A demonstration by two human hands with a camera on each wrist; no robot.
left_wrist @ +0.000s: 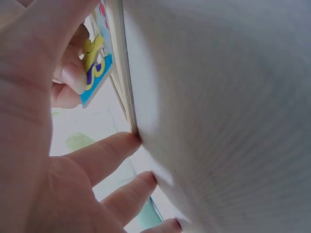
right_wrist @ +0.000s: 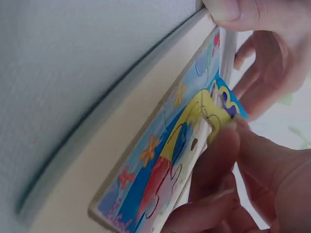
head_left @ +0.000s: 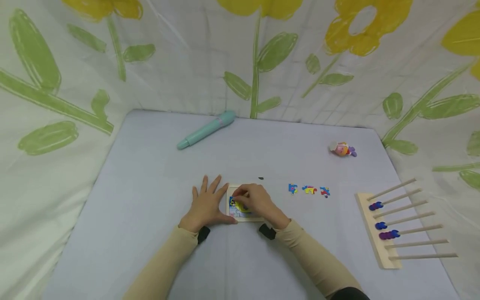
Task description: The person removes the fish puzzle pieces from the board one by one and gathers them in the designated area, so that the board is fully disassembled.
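A small wooden-framed jigsaw puzzle [head_left: 247,220] lies flat on the table between both hands. My left hand [head_left: 205,207] is spread beside its left edge, with the thumb at the near corner and the index fingertip against the frame's side. Over the puzzle, my right hand [head_left: 258,202] pinches a blue and yellow jigsaw piece [right_wrist: 227,99] between thumb and fingers. The left wrist view shows this piece [left_wrist: 99,68] tilted up from the board. Fitted pieces with orange starfish [right_wrist: 149,149] line the near side; the right fingers hide part of the rest.
To the right lie three loose jigsaw pieces [head_left: 309,190]; a small dark bit [head_left: 261,178] sits behind the puzzle. A teal pen-shaped object [head_left: 206,131] rests at the back, a small figurine [head_left: 342,149] at back right. A wooden peg rack with beads [head_left: 378,231] stands at right.
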